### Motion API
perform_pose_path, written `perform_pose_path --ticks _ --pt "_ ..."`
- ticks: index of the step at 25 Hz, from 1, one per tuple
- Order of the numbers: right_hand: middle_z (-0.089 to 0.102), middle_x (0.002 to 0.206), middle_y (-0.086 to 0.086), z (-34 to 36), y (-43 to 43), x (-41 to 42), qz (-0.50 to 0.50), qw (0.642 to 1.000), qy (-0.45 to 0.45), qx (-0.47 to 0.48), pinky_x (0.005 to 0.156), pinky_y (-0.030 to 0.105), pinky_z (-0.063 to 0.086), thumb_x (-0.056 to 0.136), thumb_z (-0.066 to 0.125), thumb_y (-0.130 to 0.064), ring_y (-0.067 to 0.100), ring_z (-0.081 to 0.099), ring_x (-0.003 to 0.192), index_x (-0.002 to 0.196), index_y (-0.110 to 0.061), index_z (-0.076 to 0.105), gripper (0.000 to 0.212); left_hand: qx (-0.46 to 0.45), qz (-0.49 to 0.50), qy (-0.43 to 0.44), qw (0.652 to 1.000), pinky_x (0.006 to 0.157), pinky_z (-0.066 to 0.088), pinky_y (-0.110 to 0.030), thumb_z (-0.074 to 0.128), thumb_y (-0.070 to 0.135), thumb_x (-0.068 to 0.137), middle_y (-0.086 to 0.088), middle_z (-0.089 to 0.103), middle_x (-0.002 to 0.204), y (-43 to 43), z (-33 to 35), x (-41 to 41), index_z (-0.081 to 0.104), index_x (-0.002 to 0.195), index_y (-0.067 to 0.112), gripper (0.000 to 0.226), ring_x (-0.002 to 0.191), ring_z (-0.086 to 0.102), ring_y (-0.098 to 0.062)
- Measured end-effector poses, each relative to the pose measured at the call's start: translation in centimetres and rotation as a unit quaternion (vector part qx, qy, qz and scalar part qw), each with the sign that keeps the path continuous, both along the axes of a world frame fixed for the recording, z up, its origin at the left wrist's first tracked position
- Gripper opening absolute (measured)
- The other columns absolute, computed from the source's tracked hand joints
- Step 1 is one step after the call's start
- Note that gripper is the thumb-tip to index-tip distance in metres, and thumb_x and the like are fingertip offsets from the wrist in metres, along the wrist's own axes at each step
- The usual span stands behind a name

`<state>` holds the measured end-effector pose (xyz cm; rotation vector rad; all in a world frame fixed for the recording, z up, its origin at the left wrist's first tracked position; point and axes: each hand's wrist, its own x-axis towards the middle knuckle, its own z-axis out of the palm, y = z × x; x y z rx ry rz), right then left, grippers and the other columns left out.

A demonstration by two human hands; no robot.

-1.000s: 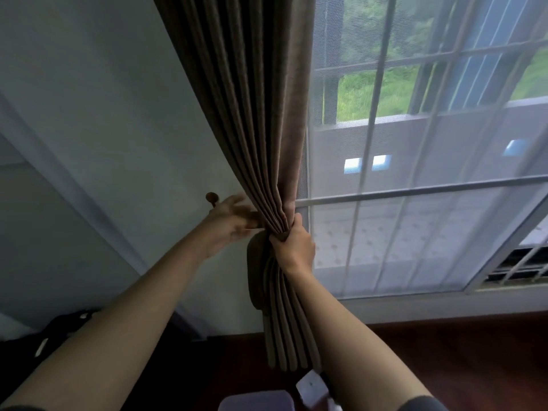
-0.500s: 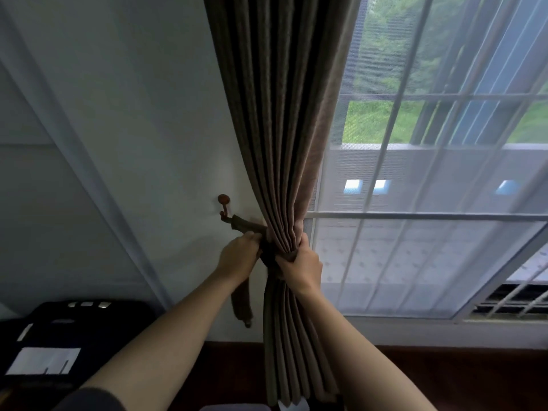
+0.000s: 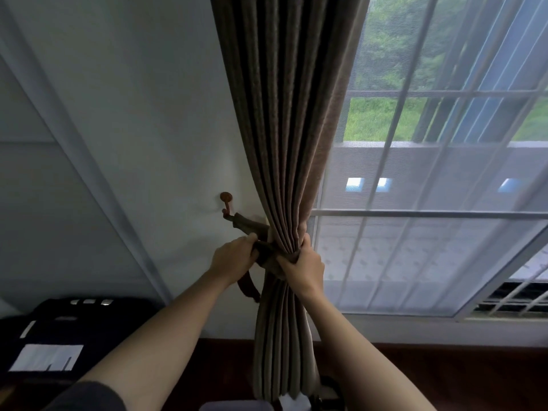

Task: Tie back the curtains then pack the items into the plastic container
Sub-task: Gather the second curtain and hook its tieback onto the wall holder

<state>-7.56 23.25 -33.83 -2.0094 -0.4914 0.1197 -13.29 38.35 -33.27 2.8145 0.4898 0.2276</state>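
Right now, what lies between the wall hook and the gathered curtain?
In the head view, the fabric tieback stretches from the wall hook to the curtain.

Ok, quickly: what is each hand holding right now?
Left hand: grips the tieback.
Right hand: grips the gathered curtain.

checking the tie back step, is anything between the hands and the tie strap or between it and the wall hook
Nothing visible does. The left hand grips the tie strap, and the right hand grips the gathered curtain where the strap wraps it. The strap runs straight over bare wall to the wall hook.
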Motion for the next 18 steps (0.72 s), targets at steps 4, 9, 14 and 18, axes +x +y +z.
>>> perform_pose_path --ticks 4,9,14,18 --pt "0.062 0.085 -0.003 0.0 -0.3 0.3 0.009 1.000 0.006 0.008 0.059 0.023 0.040 0.078 0.066 -0.023 0.015 0.055 0.075 0.110 -0.018 0.048 0.037 -0.106 0.049 -0.043 0.992 0.086 0.044 -0.031 0.051 0.010 0.092 -0.017 0.056 0.119 -0.8 -0.5 2.3 0.062 0.107 0.003 0.020 0.106 0.056 -0.031" --pt "0.063 0.082 -0.007 -0.2 -0.5 0.5 0.016 1.000 0.008 0.018 0.067 0.031 0.050 0.076 0.067 -0.025 0.015 0.060 0.078 0.109 -0.020 0.049 0.038 -0.308 0.153 -0.107 0.933 0.060 0.041 -0.015 0.055 0.008 0.090 -0.006 0.059 0.089 -2.0 -0.3 3.5 0.057 0.098 0.001 0.010 0.085 0.058 -0.021" --pt "0.060 0.078 -0.010 -0.2 -0.6 0.8 0.016 1.000 0.003 0.025 0.065 0.026 0.045 0.076 0.068 -0.025 0.010 0.055 0.072 0.111 -0.020 0.049 0.040 -0.379 0.147 -0.116 0.906 0.078 0.051 -0.029 0.057 0.012 0.089 -0.010 0.070 0.094 -1.5 -1.4 3.8 0.069 0.094 0.007 0.014 0.087 0.065 -0.022" --pt "0.064 0.081 -0.008 0.0 -0.7 1.1 0.037 0.999 0.024 0.029 0.068 0.031 0.050 0.071 0.069 -0.028 0.012 0.060 0.075 0.110 -0.020 0.049 0.044 -0.566 -0.024 -0.089 0.819 0.092 0.050 -0.039 0.045 -0.003 0.074 -0.011 0.069 0.098 -1.0 -2.1 2.8 0.069 0.104 0.016 0.042 0.100 0.061 -0.029"
